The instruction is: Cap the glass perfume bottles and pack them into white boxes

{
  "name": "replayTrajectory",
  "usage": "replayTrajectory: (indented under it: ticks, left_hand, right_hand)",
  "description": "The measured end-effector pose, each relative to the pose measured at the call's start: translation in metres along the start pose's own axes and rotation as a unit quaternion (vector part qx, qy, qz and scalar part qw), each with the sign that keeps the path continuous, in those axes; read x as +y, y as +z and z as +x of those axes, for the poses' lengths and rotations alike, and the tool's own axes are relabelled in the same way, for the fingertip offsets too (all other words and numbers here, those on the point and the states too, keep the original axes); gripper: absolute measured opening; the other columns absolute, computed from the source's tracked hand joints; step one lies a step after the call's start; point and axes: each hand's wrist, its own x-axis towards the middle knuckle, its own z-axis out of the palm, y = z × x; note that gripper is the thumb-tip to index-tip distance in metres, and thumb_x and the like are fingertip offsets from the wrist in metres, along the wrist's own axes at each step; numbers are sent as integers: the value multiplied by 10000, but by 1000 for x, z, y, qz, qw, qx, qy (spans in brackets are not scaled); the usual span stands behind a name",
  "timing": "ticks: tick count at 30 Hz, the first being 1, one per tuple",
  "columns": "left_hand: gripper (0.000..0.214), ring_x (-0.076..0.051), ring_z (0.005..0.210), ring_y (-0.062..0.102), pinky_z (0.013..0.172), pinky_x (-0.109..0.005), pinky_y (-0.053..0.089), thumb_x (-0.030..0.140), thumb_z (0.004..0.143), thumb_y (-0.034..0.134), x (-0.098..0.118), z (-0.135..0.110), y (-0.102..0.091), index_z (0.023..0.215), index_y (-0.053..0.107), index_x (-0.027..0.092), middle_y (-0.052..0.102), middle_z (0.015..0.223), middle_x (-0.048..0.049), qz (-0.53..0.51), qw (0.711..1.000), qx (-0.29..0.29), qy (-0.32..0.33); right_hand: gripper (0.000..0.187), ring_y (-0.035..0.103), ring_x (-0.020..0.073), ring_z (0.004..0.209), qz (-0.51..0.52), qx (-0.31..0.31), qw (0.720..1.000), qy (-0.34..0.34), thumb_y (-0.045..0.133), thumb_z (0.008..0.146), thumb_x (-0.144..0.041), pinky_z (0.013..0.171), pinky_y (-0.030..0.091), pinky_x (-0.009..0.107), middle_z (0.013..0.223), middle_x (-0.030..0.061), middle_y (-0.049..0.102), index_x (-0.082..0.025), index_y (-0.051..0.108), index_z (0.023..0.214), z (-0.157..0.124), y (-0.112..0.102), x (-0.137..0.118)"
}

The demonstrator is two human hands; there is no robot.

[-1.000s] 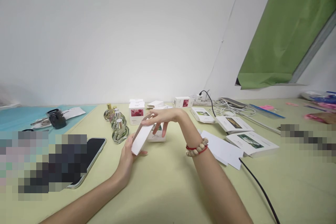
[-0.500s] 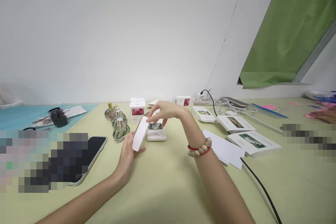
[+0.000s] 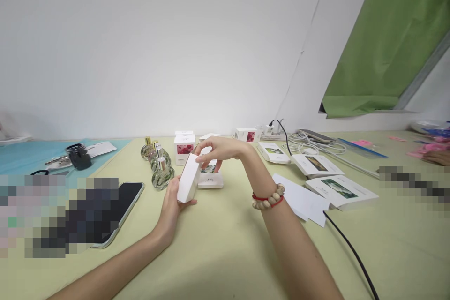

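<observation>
A small white carton [image 3: 189, 182] is tilted between my hands above the table. My left hand [image 3: 171, 204] is wrapped round its lower left side, the thumb along the near edge and fingers partly hidden behind. Over the top end, my right hand [image 3: 220, 149] is bent down with its fingertips pinching the carton's upper edge. Just behind lies another white carton with a white-flower picture [image 3: 211, 181], partly covered by my right fingers. Left of the hands stand several glass perfume bottles [image 3: 161, 176] with silver and gold caps.
White rose-print boxes [image 3: 184, 150] stand near the wall. To the right lie flattened cartons [image 3: 341, 191], white sheets [image 3: 298, 197], a black cable [image 3: 351, 251] and tangled white cords [image 3: 316, 143]. A phone [image 3: 128, 201] and a dark jar [image 3: 78, 156] are on the left. Another person's hand [image 3: 438, 157] shows far right.
The carton has turned slightly in my hands, so more of its right side shows. My hands keep almost the same place and grip.
</observation>
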Motion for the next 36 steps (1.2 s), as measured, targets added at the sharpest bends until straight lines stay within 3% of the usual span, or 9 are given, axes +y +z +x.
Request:
replayTrajectory:
  ticks: [9,18,26,36]
  left_hand:
    - [386,-259,1181,353,799,-355,493,486,805,431,3,-4,0,1106,469,248,390,1264,-61,-19,999,-23,23]
    - [372,-240,1118,409,808,-345,483,468,810,449,4,-5,-1,1118,465,259,431,1220,-44,-14,999,-36,22]
    - [457,-223,919,550,772,-388,485,480,812,435,7,-8,-1,1224,385,288,408,1265,-52,-25,998,-55,9]
    - [473,-229,997,518,803,-371,471,467,810,460,5,-6,0,1241,380,289,382,1306,-43,-31,998,-62,7]
  right_hand:
    - [373,571,139,905,-2,-5,1000,-22,582,729,-424,607,548,188,1142,69,493,-172,544,1003,4,0,6]
    - [358,550,141,937,5,1,1000,-25,586,725,-432,607,543,174,1168,57,473,-187,559,985,5,1,7]
    - [353,560,125,892,-4,-3,999,-31,580,733,-434,586,534,157,1132,54,511,-177,573,975,9,2,7]
    - [389,562,143,912,-7,9,1000,-16,588,722,-456,580,530,162,1068,74,560,-155,591,969,10,2,5]
